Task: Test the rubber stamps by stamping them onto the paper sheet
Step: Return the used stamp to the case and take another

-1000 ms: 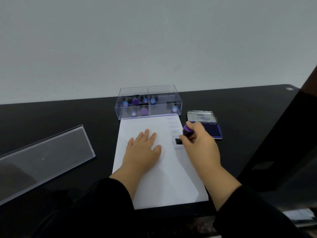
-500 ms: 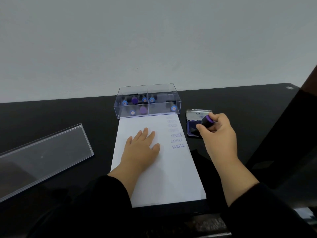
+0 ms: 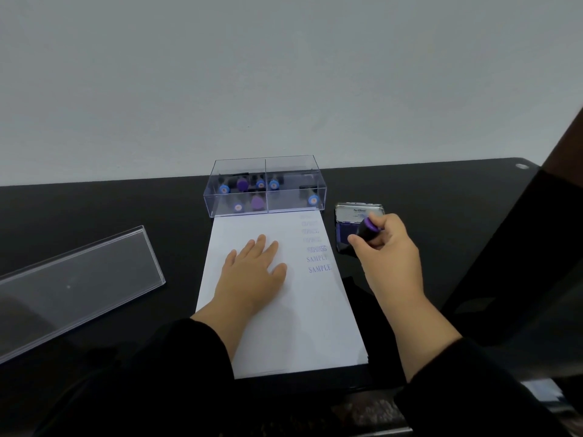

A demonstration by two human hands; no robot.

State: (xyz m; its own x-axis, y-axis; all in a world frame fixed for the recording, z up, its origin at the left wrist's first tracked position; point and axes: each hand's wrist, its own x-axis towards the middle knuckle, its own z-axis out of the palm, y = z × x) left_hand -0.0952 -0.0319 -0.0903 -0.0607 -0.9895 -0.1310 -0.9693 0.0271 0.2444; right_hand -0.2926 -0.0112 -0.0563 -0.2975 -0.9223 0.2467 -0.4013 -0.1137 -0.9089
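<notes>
Column of stamp marks [image 3: 317, 244] already runs down the paper sheet [image 3: 284, 326] mid-frame. Right hand [image 3: 386, 247] pinches a purple-topped rubber stamp [image 3: 366, 230] on the ink pad [image 3: 345, 230]; left hand [image 3: 252, 272] lies spread flat. Plenty of stamps left in the clear box [image 3: 265, 187].

A black, purple-capped rubber stamp [image 3: 367, 230] is tilting over the blue ink pad [image 3: 347, 236]; the white paper sheet [image 3: 303, 316] is lying flat, showing 2 clear "SAMPLE" prints.
</notes>
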